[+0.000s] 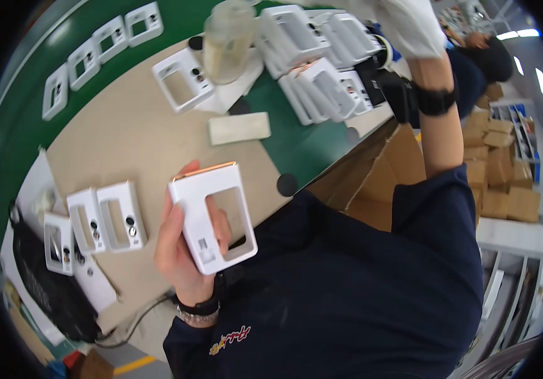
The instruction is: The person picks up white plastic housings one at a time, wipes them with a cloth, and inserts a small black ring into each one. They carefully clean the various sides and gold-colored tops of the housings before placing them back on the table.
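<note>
My left hand (177, 249) grips a white plastic housing (196, 208) with a large rounded rectangular window and a copper-coloured top edge. The thumb lies along its side, and fingers show through the window. My right hand (413, 28) is stretched out to the far right, covered in white that looks like a glove or cloth. Its fingers are blurred and partly cut off by the picture's edge. Close to it are stacks of similar white housings (293, 35). Another housing (183, 81) lies alone on the beige table (126, 126), beside a cloudy plastic container (228, 44).
Three housings (118, 215) lie at the left near a black bag (47, 278). A row of several more (108, 39) rests on the far green surface. A pale block (238, 128) sits mid-table. An open cardboard box (379, 183) stands beside the table; a person (483, 60) is beyond.
</note>
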The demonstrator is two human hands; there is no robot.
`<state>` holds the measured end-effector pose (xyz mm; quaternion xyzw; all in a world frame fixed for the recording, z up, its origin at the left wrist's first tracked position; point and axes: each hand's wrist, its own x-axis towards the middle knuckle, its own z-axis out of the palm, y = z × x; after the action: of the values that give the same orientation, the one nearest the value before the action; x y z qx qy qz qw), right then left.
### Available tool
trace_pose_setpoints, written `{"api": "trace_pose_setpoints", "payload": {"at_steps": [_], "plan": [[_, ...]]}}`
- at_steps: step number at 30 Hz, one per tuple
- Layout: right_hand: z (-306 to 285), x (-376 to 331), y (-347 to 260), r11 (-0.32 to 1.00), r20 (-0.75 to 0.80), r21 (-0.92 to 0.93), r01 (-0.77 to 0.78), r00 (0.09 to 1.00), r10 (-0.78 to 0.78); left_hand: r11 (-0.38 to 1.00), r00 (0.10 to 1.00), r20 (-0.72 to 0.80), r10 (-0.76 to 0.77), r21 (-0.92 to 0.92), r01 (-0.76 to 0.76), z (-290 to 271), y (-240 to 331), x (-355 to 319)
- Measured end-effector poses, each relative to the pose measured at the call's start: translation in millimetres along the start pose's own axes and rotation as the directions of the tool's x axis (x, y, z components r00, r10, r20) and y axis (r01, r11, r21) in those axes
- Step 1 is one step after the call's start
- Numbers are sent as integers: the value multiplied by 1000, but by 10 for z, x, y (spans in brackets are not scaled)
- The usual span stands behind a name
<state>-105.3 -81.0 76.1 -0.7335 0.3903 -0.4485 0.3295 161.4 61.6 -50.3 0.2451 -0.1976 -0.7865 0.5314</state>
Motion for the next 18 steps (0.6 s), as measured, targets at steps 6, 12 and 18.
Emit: {"api": "trace_pose_setpoints", "payload": {"at_steps": [6,12,18], "plan": [[335,467,106,639,375,-685,350,921,-102,992,999,-11,31,-123,-32,2,105,41],[477,359,411,751,456,-484,450,862,-223,996,985,-148,84,-4,-86,20,172,85],[308,493,63,802,574,-494,338,819,9,994,986,-159,52,105,-35,-73,165,152]]}}
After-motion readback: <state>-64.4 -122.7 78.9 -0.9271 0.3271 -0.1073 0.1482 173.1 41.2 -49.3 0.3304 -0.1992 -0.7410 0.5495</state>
